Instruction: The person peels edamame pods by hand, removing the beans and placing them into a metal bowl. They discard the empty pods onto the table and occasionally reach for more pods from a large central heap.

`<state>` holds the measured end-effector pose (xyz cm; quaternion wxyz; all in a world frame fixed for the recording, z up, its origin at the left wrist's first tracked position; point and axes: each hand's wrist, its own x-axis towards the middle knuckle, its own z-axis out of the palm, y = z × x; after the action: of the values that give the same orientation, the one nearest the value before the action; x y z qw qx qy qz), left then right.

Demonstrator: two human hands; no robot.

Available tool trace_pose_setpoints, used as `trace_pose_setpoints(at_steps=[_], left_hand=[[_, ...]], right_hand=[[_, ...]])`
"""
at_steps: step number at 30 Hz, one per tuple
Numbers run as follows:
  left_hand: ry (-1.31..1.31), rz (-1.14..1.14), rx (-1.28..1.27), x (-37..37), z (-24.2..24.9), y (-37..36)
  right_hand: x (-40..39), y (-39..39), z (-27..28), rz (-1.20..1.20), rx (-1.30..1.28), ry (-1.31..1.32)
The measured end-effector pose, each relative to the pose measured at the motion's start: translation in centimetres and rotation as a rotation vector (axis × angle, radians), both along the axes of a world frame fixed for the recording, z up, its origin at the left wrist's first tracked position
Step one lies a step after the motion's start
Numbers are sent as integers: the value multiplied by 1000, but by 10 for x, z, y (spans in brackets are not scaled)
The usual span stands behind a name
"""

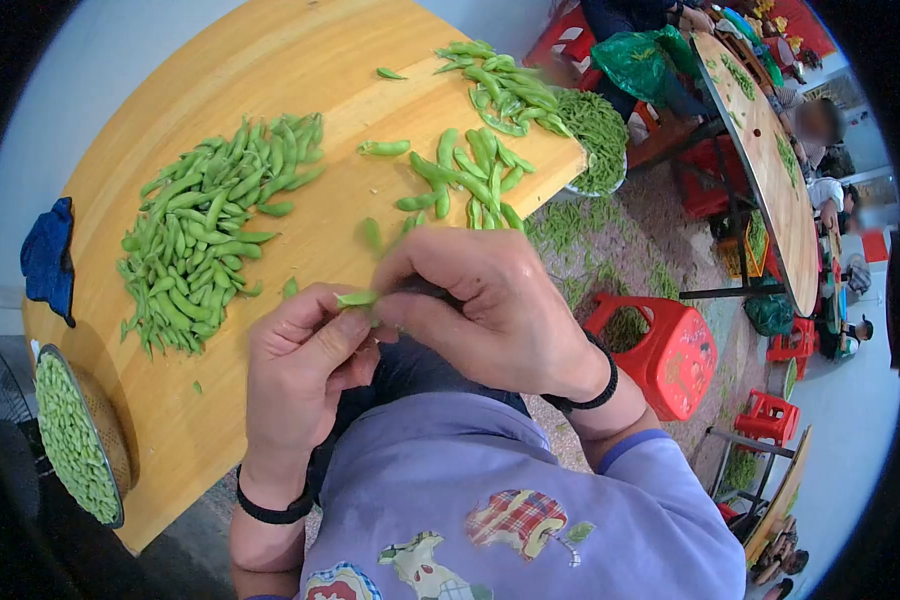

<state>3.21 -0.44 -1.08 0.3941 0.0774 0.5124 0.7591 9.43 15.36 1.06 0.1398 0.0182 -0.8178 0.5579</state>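
Observation:
Between my two hands, just past the table's near edge, is a green bean pod (356,299). My left hand (305,360) pinches it between thumb and fingertips. The thumb and forefinger of my right hand (480,310) close at the pod's right end. On the wooden table (345,200), a large heap of pods (205,230) lies to the left of my hands. A smaller group of pods (460,175) lies beyond my right hand, and another pile (500,85) sits at the far right corner.
A basket of shelled beans (70,435) stands at the left edge near a dark blue cloth (48,260). A container of thin green pieces (595,140) adjoins the right corner. A red stool (660,355) stands right. People sit around another table (770,180).

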Motion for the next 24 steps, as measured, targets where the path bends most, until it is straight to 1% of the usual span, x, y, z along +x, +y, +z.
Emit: trace_pose_setpoints(at_steps=[3, 5, 7, 8, 9, 11, 12, 14, 15, 17, 18, 20, 24], left_hand=[[-18, 28, 12, 0, -5, 3], [8, 71, -2, 0, -7, 4], [293, 60, -162, 5, -13, 2], [345, 17, -190, 7, -17, -1], [335, 32, -223, 10, -15, 4], [286, -15, -209, 9, -23, 5], [291, 1, -213, 8, -24, 2], [32, -66, -70, 6, -25, -3], [40, -57, -69, 6, -26, -5], [-15, -113, -52, 8, -28, -7], [-8, -104, -52, 9, -31, -7], [-28, -66, -22, 9, -40, -8], [67, -62, -80, 7, -43, -10]], right_hand=[[0, 1, 2, 25, -70, -49], [3, 0, 3, 22, 85, 33], [9, -3, -4, 16, 125, 49], [12, -4, -6, -10, 162, 47], [12, -5, -6, 12, 160, 66], [16, -5, -7, -128, 156, -64], [17, -6, -7, -118, 156, -98], [19, -7, -9, -93, 131, -100], [20, -8, -9, -79, 106, -113], [21, -8, -9, -75, 79, -142], [21, -8, -9, -79, 50, -179], [22, -10, -10, -64, 57, -157], [24, -11, -9, -22, 75, -100]])
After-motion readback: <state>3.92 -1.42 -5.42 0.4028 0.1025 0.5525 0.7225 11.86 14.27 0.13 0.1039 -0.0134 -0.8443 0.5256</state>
